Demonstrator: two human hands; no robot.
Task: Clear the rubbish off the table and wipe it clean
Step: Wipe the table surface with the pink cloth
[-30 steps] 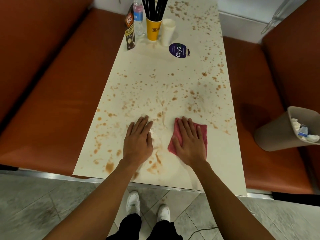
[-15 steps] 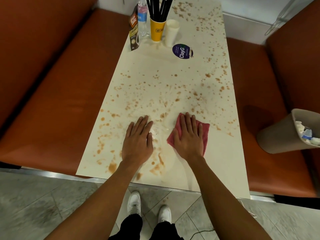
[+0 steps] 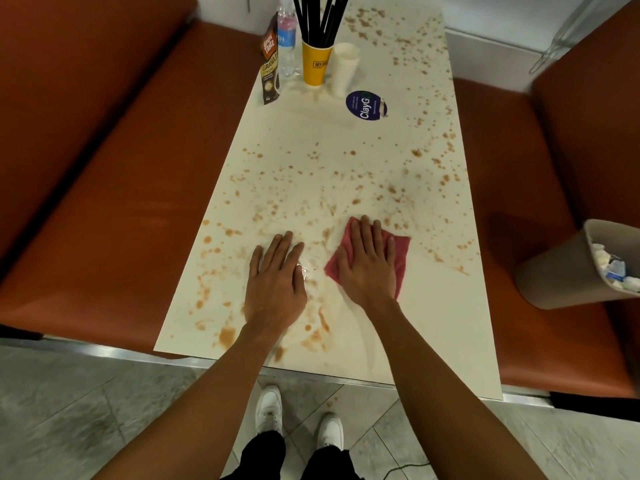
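A long white table (image 3: 433,323) is covered with brown splashes and smears, thickest near its front left. My right hand (image 3: 369,263) lies flat, fingers spread, pressing a red cloth (image 3: 401,252) onto the tabletop near the middle front. My left hand (image 3: 277,282) rests flat on the table just left of it, fingers apart, holding nothing. The strip to the right of the cloth looks free of stains.
At the table's far end stand a yellow cup of black straws (image 3: 317,62), a white cup (image 3: 343,69), a water bottle (image 3: 287,43), coffee sachets (image 3: 270,77) and a blue round sticker (image 3: 366,105). Orange benches (image 3: 114,188) flank the table. A beige bin (image 3: 568,268) with rubbish sits on the right bench.
My right hand has slid the red cloth forward, away from me, over the stains. My left hand stays planted in place.
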